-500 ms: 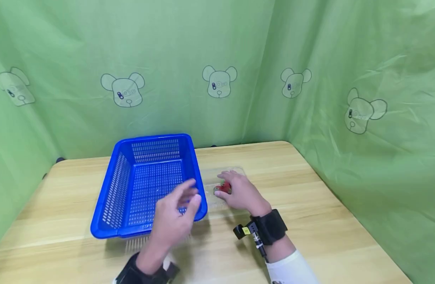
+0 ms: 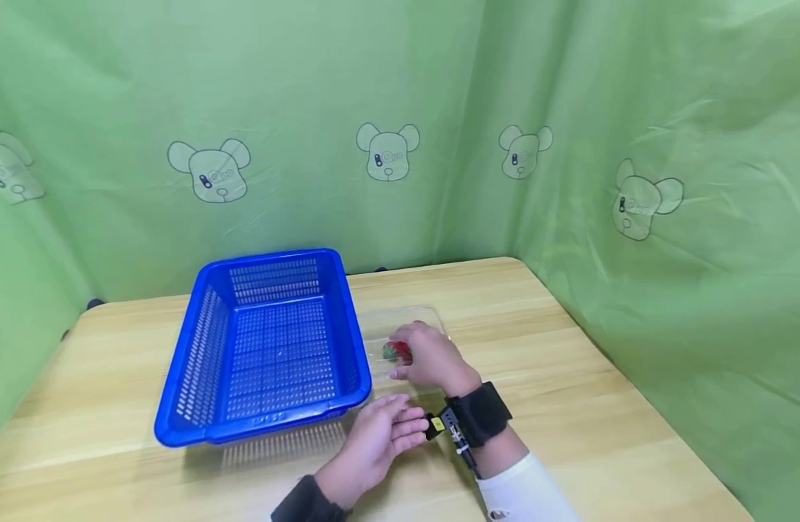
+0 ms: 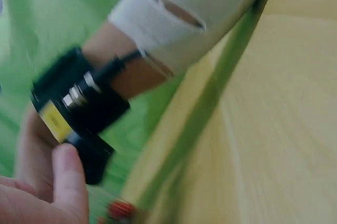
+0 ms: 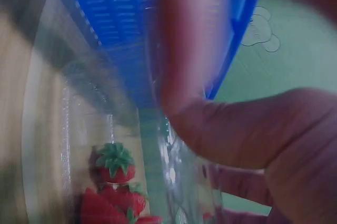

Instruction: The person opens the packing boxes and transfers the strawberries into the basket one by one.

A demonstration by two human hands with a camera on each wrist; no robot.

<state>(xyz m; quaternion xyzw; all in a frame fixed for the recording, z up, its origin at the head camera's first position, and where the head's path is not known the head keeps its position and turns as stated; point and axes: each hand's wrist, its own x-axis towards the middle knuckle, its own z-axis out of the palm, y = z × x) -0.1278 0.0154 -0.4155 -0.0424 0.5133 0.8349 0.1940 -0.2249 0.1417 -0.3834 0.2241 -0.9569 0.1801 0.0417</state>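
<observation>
Several red strawberries with green leaf caps lie in a clear plastic container. My right hand reaches down over the container. Its fingers are bent at a strawberry that shows between fingers and thumb, with the thumb low at the container's near side. I cannot tell whether those fingers grip it. In the right wrist view the thumb crosses the clear rim, with other fingers behind. My left hand holds nothing; its fingers stretch loosely rightwards, close to the right wrist camera.
A blue plastic basket with slotted sides stands left of the clear container, nothing inside it. Both rest on a light wooden table. Green curtains printed with bear heads hang behind and at both sides.
My left hand has moved right and nearer to me, from the basket's front right corner to beside the right wrist. The right hand stays over the container, and the head view has shifted slightly.
</observation>
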